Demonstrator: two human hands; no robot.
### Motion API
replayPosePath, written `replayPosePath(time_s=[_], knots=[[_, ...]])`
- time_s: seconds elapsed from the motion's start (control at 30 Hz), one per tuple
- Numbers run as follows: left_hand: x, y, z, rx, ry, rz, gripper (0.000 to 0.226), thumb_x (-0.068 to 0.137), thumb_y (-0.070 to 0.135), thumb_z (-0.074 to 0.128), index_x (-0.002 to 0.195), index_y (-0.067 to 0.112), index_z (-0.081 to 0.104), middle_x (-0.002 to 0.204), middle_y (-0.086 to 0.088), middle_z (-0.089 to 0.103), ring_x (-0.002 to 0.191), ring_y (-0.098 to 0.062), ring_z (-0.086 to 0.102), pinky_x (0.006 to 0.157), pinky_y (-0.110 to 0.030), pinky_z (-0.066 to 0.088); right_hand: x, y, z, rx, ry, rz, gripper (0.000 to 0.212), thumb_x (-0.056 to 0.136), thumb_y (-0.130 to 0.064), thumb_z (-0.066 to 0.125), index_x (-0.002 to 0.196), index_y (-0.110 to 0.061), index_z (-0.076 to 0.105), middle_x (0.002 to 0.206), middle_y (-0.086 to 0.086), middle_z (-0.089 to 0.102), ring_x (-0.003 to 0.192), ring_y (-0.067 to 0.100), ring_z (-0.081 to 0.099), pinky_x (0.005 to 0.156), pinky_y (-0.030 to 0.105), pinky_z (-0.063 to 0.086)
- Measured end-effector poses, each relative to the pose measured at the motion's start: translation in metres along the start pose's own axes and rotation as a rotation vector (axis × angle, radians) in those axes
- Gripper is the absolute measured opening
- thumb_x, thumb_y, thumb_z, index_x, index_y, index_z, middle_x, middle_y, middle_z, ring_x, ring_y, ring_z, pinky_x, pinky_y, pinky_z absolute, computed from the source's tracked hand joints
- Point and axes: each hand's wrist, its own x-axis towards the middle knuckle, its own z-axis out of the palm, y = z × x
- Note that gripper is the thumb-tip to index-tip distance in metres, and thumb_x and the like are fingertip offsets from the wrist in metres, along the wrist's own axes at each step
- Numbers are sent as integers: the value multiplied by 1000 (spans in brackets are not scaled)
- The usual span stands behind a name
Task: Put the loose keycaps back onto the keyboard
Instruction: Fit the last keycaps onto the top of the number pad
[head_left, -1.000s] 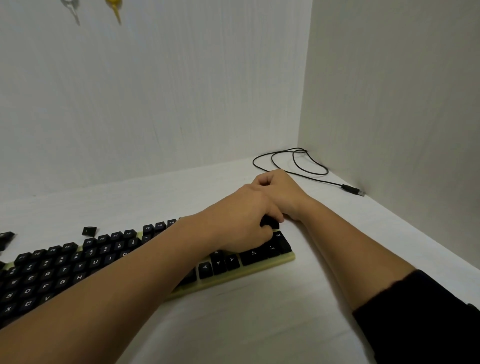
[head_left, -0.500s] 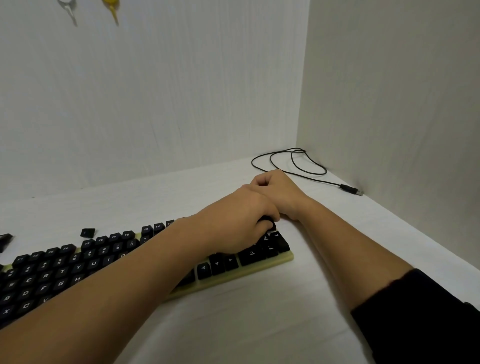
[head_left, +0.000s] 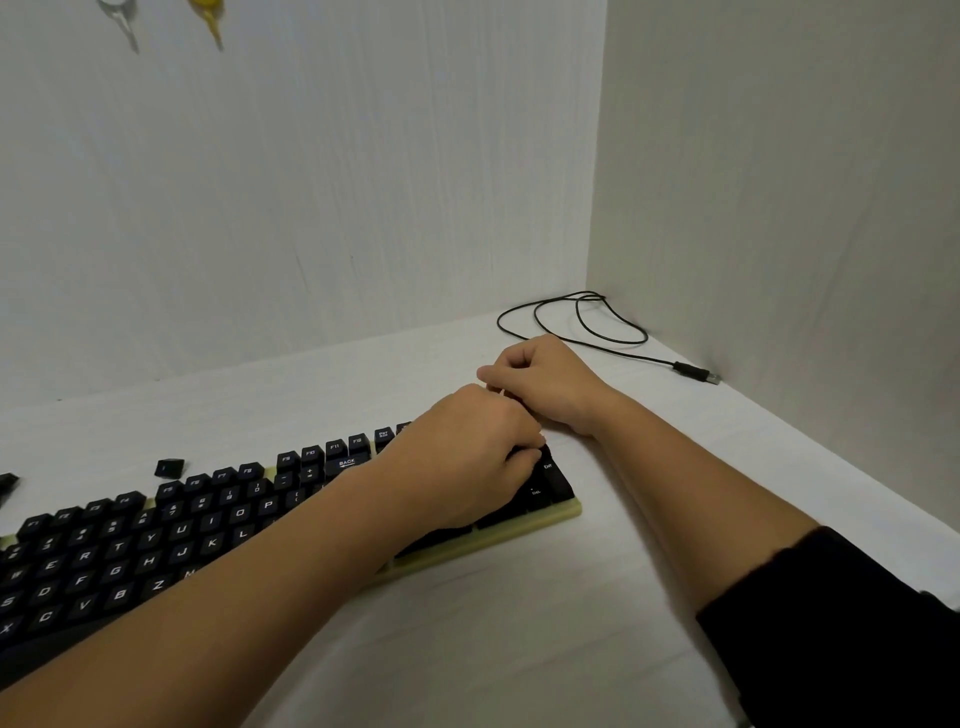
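- The keyboard (head_left: 218, 525) runs from the tabletop's (head_left: 519, 649) left edge toward its middle.
- The left hand (head_left: 462, 467) curls its fingers onto the right-end keys; whether it grips anything is unclear.
- The right hand (head_left: 545, 384) is fisted just behind the keyboard; its contents are hidden.
- A loose keycap (head_left: 169, 467) lies behind the function row.

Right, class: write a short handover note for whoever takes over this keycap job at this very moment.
Left hand: fingers curled down on the keys at the keyboard's right end; grip hidden.
Right hand: fisted just beyond that end; contents unseen.
Done: visible rows look mostly filled.
To do: one loose keycap lies on the table behind the function row, another dark piece at the left edge.
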Motion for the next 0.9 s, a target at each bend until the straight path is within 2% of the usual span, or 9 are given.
replayPosePath(time_s=[0.1, 0.27, 0.37, 0.43, 0.57, 0.63, 0.73, 0.8, 0.9], knots=[[-6, 4, 2, 29, 14, 33, 26, 77, 26, 33, 64, 14, 53, 64, -1, 54, 58, -20, 43, 59, -39, 44, 1, 0, 0, -15, 19, 10, 27, 89, -27, 69, 67, -12, 73, 73, -3, 74, 62, 5, 58, 72, 26, 48], [-13, 2, 10, 36, -17, 52, 31, 68, 27, 25, 66, 13, 53, 69, -2, 55, 68, -24, 52, 66, -39, 48, 0, 0, 2, -45, 25, 10, 27, 89, -28, 70, 69, -10, 74, 67, -9, 71, 58, -1, 57, 72, 24, 47], [-12, 1, 14, 13, -31, 21, 36, 71, 28, 24, 73, 15, 57, 79, -2, 60, 79, -24, 57, 76, -40, 49, 0, 0, 1, -42, 33, 6, 27, 89, -27, 70, 69, -9, 74, 66, -9, 71, 58, -1, 57, 72, 23, 46], [-14, 2, 9, -55, -22, -18, 36, 72, 26, 27, 82, 16, 60, 86, 1, 63, 82, -21, 56, 77, -40, 49, 0, 1, 1, -55, 32, 0, 27, 89, -27, 70, 68, -10, 74, 65, -10, 71, 58, 0, 57, 71, 23, 46], [-34, -10, -5, -181, 58, -198, 44, 76, 18, 41, 113, 26, 64, 105, 7, 69, 90, -15, 59, 81, -38, 51, 1, 2, 1, -104, 27, -5, 28, 86, -33, 70, 66, -14, 74, 70, -1, 74, 64, 8, 59, 77, 36, 52], [-47, -26, -13, -132, 172, -324, 45, 81, 22, 47, 122, 31, 62, 115, 11, 69, 100, -15, 62, 88, -38, 52, 0, -4, 3, -151, 16, -14, 29, 86, -32, 70, 69, -9, 74, 70, -3, 74, 64, 5, 60, 75, 33, 51], [-71, -53, -23, -64, 237, -492, 36, 86, 29, 52, 121, 31, 64, 113, 15, 70, 104, -14, 63, 92, -38, 51, -1, -17, 8, -208, 6, -46, 31, 88, -29, 69, 72, -2, 71, 67, -5, 71, 56, -3, 60, 67, 24, 47], [-91, -68, -29, -19, 234, -565, 30, 88, 30, 55, 114, 31, 68, 108, 13, 72, 96, -14, 64, 88, -36, 52, 0, -28, 15, -241, 12, -86, 30, 88, -28, 69, 69, -5, 69, 61, -3, 66, 49, 2, 54, 59, 25, 46], [-121, -87, -39, 33, 263, -636, 22, 87, 29, 57, 101, 31, 74, 94, 10, 73, 83, -13, 58, 79, -33, 51, 1, -54, 34, -318, 17, -165, 29, 88, -31, 68, 67, -11, 70, 51, -14, 59, 47, -2, 49, 56, 17, 39]])
